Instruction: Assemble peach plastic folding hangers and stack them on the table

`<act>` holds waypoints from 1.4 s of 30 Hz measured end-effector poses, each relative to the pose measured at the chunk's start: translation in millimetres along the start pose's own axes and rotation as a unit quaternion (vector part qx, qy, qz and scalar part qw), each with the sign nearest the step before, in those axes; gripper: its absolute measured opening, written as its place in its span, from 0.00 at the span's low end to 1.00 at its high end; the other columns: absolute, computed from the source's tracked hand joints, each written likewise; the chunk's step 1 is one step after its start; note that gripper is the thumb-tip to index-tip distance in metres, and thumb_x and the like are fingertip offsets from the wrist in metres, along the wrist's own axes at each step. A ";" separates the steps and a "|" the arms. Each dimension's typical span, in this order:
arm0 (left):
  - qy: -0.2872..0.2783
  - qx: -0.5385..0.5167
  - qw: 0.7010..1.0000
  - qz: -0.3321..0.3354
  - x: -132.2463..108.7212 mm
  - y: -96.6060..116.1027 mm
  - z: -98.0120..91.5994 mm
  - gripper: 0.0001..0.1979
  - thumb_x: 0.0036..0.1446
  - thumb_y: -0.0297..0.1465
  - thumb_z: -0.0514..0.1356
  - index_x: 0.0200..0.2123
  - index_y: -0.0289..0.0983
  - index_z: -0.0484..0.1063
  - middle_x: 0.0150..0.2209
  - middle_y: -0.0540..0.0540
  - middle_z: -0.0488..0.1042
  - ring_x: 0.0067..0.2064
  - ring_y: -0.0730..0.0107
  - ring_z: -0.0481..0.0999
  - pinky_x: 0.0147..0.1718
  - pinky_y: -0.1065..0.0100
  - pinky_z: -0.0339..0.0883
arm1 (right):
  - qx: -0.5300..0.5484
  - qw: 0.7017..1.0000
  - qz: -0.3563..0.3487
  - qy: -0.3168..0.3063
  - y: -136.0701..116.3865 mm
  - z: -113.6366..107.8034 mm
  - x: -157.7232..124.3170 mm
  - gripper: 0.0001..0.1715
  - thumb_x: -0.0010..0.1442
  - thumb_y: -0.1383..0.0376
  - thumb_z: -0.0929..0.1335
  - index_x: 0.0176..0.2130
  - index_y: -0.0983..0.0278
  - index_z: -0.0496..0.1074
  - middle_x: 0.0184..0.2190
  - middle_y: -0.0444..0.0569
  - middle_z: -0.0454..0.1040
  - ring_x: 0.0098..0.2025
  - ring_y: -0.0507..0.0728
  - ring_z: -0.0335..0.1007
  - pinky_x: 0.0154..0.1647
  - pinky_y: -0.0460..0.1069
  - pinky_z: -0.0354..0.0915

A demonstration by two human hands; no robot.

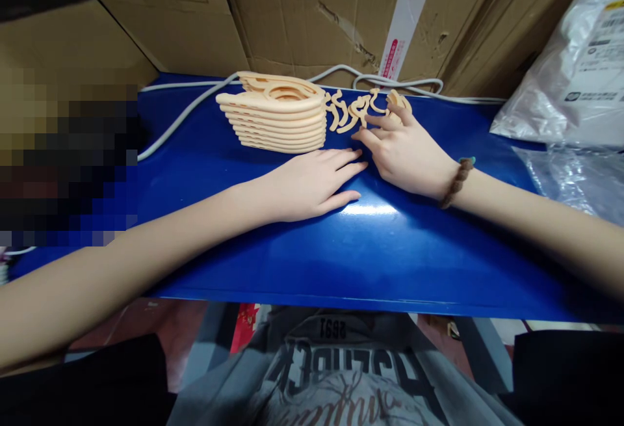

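My left hand [309, 184] lies flat on the blue tabletop [292, 257], palm down, fingers stretched out and holding nothing. Just beyond it stands a neat stack of flat cream-coloured pieces [277, 130] with rounded openings. Right of the stack is a loose pile of small curved cream pieces [358, 110]. My right hand [404, 149], with a brown bracelet [457, 183] at the wrist, reaches over the pile's near right side. Its fingers are apart and slightly bent, and partly hide some of the pieces. Whether its fingertips touch them I cannot tell.
Cardboard boxes [312, 16] rise behind the table. A white cable [188, 117] runs along the back edge. Clear plastic packaging [560, 88] with a label lies at the right. Boxes and a blurred area fill the left. The table's front edge [312, 304] is close to my body.
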State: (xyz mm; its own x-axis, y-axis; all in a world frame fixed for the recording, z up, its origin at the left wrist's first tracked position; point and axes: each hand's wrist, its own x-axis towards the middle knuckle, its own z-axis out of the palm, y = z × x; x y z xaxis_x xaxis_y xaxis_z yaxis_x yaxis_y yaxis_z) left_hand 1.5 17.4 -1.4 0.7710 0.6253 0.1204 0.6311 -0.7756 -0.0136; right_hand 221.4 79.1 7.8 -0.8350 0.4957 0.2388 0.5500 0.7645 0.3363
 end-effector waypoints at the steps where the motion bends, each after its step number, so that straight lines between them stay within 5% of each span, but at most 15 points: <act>1: 0.005 0.018 1.000 -0.003 -0.2 2.6 -0.6 0.31 0.77 0.42 0.47 0.71 0.26 0.62 0.70 0.30 0.64 0.70 0.46 0.67 0.69 0.51 0.61 | -0.002 1.000 -0.006 -0.001 -3.3 -4.6 -4.1 0.20 0.68 0.71 0.58 0.50 0.69 0.74 0.49 0.61 0.81 0.65 0.68 0.69 0.71 0.69 0.53; 5: 0.041 0.084 0.995 -0.030 -2.1 13.6 -1.1 0.29 0.76 0.40 0.49 0.64 0.21 0.70 0.63 0.27 0.72 0.63 0.44 0.75 0.63 0.52 0.68 | 0.007 1.000 -0.022 0.013 -17.5 -22.2 -24.4 0.20 0.69 0.72 0.58 0.50 0.72 0.75 0.50 0.64 0.81 0.61 0.68 0.72 0.68 0.68 0.58; 9: 0.092 0.081 0.992 -0.029 -3.5 14.8 2.5 0.29 0.75 0.38 0.51 0.66 0.19 0.66 0.65 0.25 0.70 0.67 0.45 0.71 0.65 0.53 0.66 | -0.007 0.997 -0.047 0.053 -35.3 -31.3 -44.0 0.20 0.69 0.72 0.59 0.52 0.75 0.74 0.50 0.65 0.81 0.59 0.68 0.74 0.66 0.67 0.61; 19: 0.060 0.073 0.995 -0.042 -3.0 10.6 1.8 0.28 0.75 0.37 0.49 0.68 0.23 0.65 0.63 0.30 0.73 0.66 0.48 0.71 0.64 0.53 0.66 | -0.034 0.992 -0.072 0.101 -52.6 -32.4 -54.8 0.16 0.72 0.69 0.62 0.45 0.71 0.78 0.36 0.55 0.82 0.47 0.61 0.79 0.65 0.63 0.67; 25: 0.057 0.083 0.993 -0.059 -3.2 11.2 -0.8 0.27 0.74 0.38 0.50 0.64 0.24 0.71 0.55 0.32 0.76 0.56 0.47 0.77 0.56 0.54 0.71 | -0.045 0.982 -0.114 0.141 -54.4 -35.4 -57.2 0.16 0.73 0.67 0.63 0.41 0.67 0.80 0.31 0.51 0.82 0.41 0.58 0.79 0.65 0.61 0.70; 30: 0.074 0.105 0.991 -0.046 -2.6 5.7 -1.1 0.23 0.74 0.35 0.51 0.61 0.26 0.73 0.51 0.33 0.76 0.50 0.49 0.78 0.49 0.56 0.73 | -0.030 0.974 -0.151 0.166 -52.1 -36.1 -56.7 0.17 0.74 0.65 0.63 0.39 0.67 0.79 0.40 0.54 0.84 0.44 0.58 0.81 0.63 0.58 0.71; 37: 0.093 0.131 0.987 -0.016 -3.2 -1.5 -1.0 0.15 0.74 0.28 0.52 0.46 0.30 0.79 0.40 0.40 0.76 0.40 0.59 0.78 0.31 0.66 0.66 | 0.081 0.981 -0.151 0.096 -47.5 -31.3 -53.1 0.18 0.75 0.66 0.61 0.49 0.70 0.78 0.57 0.58 0.80 0.54 0.60 0.78 0.55 0.58 0.71; 42: 0.096 0.083 0.992 -0.027 -3.2 -3.7 1.0 0.15 0.73 0.31 0.52 0.48 0.32 0.78 0.42 0.41 0.76 0.41 0.60 0.79 0.32 0.66 0.66 | 0.090 0.980 -0.153 0.084 -47.0 -30.7 -53.0 0.18 0.74 0.66 0.61 0.51 0.71 0.77 0.57 0.59 0.79 0.57 0.61 0.76 0.55 0.58 0.70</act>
State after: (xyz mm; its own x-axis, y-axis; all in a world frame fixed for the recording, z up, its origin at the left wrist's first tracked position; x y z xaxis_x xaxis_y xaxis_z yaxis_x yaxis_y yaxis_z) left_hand -3.2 18.4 -2.7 0.7159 0.6247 0.3117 0.6880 -0.7073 -0.1625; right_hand 240.2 4.2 7.3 -0.9377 0.1677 0.3044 0.2492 0.9349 0.2526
